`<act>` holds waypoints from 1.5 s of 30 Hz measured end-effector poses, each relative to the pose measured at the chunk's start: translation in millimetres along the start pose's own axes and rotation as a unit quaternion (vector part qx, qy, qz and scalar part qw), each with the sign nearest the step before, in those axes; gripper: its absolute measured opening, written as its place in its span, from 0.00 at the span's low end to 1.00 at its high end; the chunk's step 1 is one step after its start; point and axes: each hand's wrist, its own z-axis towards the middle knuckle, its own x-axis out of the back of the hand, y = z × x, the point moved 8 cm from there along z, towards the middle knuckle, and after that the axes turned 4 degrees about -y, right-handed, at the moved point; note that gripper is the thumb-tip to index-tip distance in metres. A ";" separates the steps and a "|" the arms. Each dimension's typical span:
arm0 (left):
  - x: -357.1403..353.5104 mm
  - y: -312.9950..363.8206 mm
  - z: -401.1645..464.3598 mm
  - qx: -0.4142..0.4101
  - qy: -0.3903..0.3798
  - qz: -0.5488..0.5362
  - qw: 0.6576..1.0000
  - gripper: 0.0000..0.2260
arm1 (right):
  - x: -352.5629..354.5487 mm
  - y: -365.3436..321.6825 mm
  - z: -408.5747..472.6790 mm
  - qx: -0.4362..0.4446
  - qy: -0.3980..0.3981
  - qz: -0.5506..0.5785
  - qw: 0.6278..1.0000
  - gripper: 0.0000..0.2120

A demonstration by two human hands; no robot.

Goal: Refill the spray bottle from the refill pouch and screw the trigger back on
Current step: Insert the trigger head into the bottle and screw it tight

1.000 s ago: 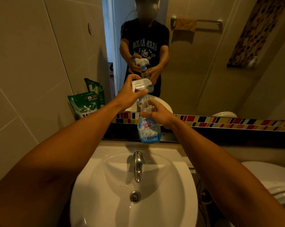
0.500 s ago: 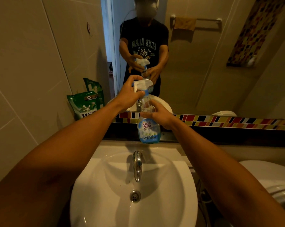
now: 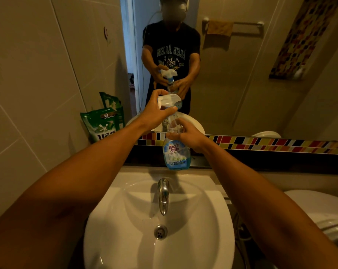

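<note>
You see a clear spray bottle (image 3: 176,152) with blue liquid and white trigger (image 3: 169,100), a green pouch (image 3: 103,124), a white sink (image 3: 218,230), and a red, yellow and black mosaic tile strip (image 3: 261,144).

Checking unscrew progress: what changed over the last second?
The left hand turned the white plastic trigger head on the neck; its nozzle end, first pointing right, swung round. The right hand kept its grip on the clear blue-labelled spray bottle, held above the white ceramic sink. The green refill pouch stayed against the wall.

trigger (image 3: 169,100) turned, nozzle now right | left hand (image 3: 156,113) re-gripped on top
</note>
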 end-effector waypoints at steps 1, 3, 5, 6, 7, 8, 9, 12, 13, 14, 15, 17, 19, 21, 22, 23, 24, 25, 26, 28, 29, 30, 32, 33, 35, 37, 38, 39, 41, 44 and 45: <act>-0.9 0.3 -0.6 -0.004 0.001 -0.001 1.000 0.24 | -0.5 -0.7 0.5 -0.002 -0.002 -0.001 1.000 0.16; -0.2 0.4 -1.3 -0.009 0.004 0.007 1.000 0.25 | -1.4 -1.5 1.5 -0.003 -0.003 -0.006 1.000 0.17; 2.2 1.0 0.5 -0.010 0.004 0.012 1.000 0.24 | -1.3 -0.9 1.4 -0.002 -0.002 -0.009 1.000 0.16; 2.6 0.8 2.0 -0.007 0.000 0.015 1.000 0.23 | -0.8 -0.1 0.8 -0.002 0.002 -0.008 1.000 0.15; 3.0 0.1 3.4 -0.001 -0.004 0.019 1.000 0.23 | 0.0 0.3 0.3 -0.001 0.005 -0.006 1.000 0.15; 3.3 -1.0 4.5 0.005 -0.008 0.023 1.000 0.22 | 0.4 0.1 0.0 0.001 0.008 -0.006 1.000 0.15; 3.3 -2.1 4.9 0.009 -0.010 0.021 1.000 0.22 | 0.6 -0.2 0.1 0.002 0.008 -0.005 1.000 0.15; 1.3 -2.3 3.3 0.001 -0.010 0.001 1.000 0.24 | 0.2 -0.4 1.4 -0.001 0.004 -0.005 1.000 0.16; 1.0 -2.3 2.9 -0.005 -0.003 0.002 1.000 0.24 | -0.2 -0.3 1.6 -0.003 0.002 -0.004 1.000 0.16; 1.3 -2.8 2.8 -0.009 0.006 0.007 1.000 0.24 | -0.6 -0.2 1.7 -0.003 0.002 -0.003 1.000 0.17; 1.9 -3.4 3.0 -0.010 0.015 0.014 1.000 0.24 | -1.0 -0.3 1.8 -0.001 0.003 -0.003 1.000 0.16; 2.1 -4.1 4.3 -0.008 0.021 0.020 1.000 0.23 | -1.4 -0.3 1.8 0.007 0.008 0.000 1.000 0.15; 1.7 -4.5 6.1 -0.008 0.014 0.023 1.000 0.23 | -1.7 0.1 1.6 0.010 0.009 -0.001 1.000 0.15; 2.2 -5.1 8.3 -0.009 0.000 0.033 0.999 0.23 | -2.1 1.5 1.4 0.007 0.003 0.000 1.000 0.14; 2.9 -5.4 9.3 -0.010 -0.007 0.035 0.999 0.23 | -2.0 2.2 1.2 0.005 0.000 0.002 1.000 0.15; 3.5 -5.7 10.2 -0.009 -0.016 0.032 0.999 0.23 | -1.7 2.7 1.0 0.003 -0.003 0.006 1.000 0.15; 4.0 -6.6 11.0 -0.006 -0.025 0.026 0.999 0.23 | -1.3 2.9 1.0 0.000 -0.007 0.012 1.000 0.15; 4.8 -7.5 11.8 -0.001 -0.033 0.022 0.999 0.24 | -1.5 3.0 1.2 -0.002 -0.014 0.020 1.000 0.16; 5.7 -7.9 12.3 0.003 -0.039 0.021 0.999 0.24 | -1.6 2.9 1.2 -0.004 -0.021 0.027 0.999 0.16; 6.1 -7.1 12.5 0.008 -0.052 0.017 0.998 0.24 | -2.2 2.7 1.0 -0.010 -0.040 0.042 0.998 0.18; 6.0 -6.4 12.7 0.008 -0.059 0.013 0.998 0.24 | -2.8 2.7 1.1 -0.013 -0.051 0.051 0.997 0.20; 5.7 -5.8 12.9 0.008 -0.065 0.009 0.998 0.24 | -3.2 2.8 1.1 -0.016 -0.060 0.059 0.996 0.21; 5.0 -4.5 13.4 0.012 -0.076 0.012 0.997 0.25 | -3.4 3.0 0.9 -0.020 -0.072 0.072 0.995 0.21; 4.6 -4.1 13.5 0.014 -0.082 0.015 0.996 0.25 | -3.6 3.5 1.0 -0.023 -0.076 0.076 0.994 0.20; 3.7 -4.7 13.3 0.020 -0.096 0.009 0.995 0.25 | -4.2 5.7 0.9 -0.030 -0.082 0.076 0.993 0.20; 2.2 -5.8 12.1 0.026 -0.109 -0.005 0.994 0.25 | -5.9 9.1 0.4 -0.038 -0.087 0.076 0.993 0.21; 1.7 -6.3 11.5 0.028 -0.113 -0.010 0.993 0.25 | -6.8 10.6 -0.1 -0.041 -0.089 0.077 0.992 0.21; 1.5 -7.0 11.2 0.028 -0.114 -0.013 0.993 0.25 | -7.6 11.4 -0.6 -0.042 -0.091 0.077 0.992 0.21; 1.7 -8.7 10.5 0.027 -0.112 -0.012 0.993 0.24 | -8.9 11.7 -1.6 -0.041 -0.094 0.072 0.992 0.22; 2.2 -11.0 9.9 0.029 -0.105 -0.013 0.994 0.25 | -6.5 11.3 -2.7 -0.044 -0.088 0.059 0.993 0.23; 2.1 -11.5 9.7 0.029 -0.102 -0.011 0.994 0.25 | -5.2 10.8 -3.1 -0.045 -0.084 0.052 0.994 0.22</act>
